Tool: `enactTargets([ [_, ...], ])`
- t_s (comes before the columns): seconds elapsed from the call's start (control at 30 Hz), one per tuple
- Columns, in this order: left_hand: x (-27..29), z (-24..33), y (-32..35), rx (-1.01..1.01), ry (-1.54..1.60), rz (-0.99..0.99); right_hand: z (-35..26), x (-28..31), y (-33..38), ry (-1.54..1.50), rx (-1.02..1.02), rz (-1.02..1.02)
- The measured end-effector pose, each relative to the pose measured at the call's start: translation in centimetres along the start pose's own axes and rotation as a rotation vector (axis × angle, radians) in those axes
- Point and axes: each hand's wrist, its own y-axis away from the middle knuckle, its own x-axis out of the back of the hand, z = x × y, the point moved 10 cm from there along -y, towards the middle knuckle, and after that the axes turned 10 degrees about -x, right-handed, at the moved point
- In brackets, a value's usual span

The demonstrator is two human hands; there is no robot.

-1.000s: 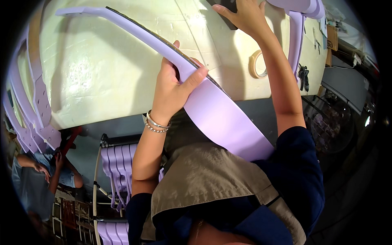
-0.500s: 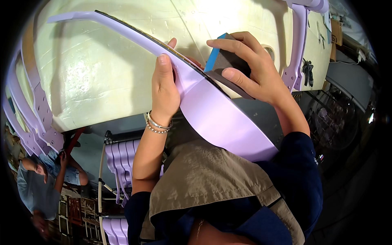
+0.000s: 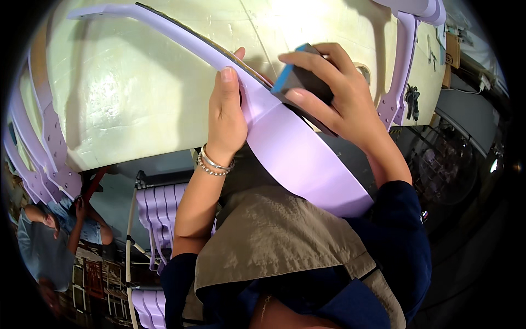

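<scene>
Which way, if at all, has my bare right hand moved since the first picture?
Yes, downward in the picture: your bare right hand is now closer to the near edge of the glossy cream table.

Bright light glares off the glossy cream table (image 3: pixel 120 109), its near edge above a grey floor (image 3: pixel 119 197). At lower left, a pale-poled rack (image 3: pixel 128 257) stands near brown slatted frames (image 3: pixel 94 277); the lower right lies in deep shadow.
</scene>
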Motion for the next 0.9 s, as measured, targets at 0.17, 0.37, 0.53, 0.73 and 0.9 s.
enactTargets([
  [0.17,0.0,-0.1,0.3,0.039,0.134,0.012,0.2,-0.3,-0.1,-0.049,0.004,-0.013],
  [0.37,0.2,1.0,0.1,-0.044,0.001,0.031,-2.1,-2.6,-6.2,-0.046,-0.071,-0.059],
  [0.53,0.8,1.0,0.3,-0.075,-0.082,0.085,-1.8,-2.0,-4.7,-0.086,-0.013,-0.042],
  [0.73,0.2,-0.7,0.4,0.027,0.056,0.053,-6.4,-5.3,-15.1,-0.181,-0.168,-0.21],
  [0.9,0.4,-1.1,0.3,-0.087,-0.011,-0.035,-5.1,-5.0,-12.6,-0.161,-0.032,0.002],
])
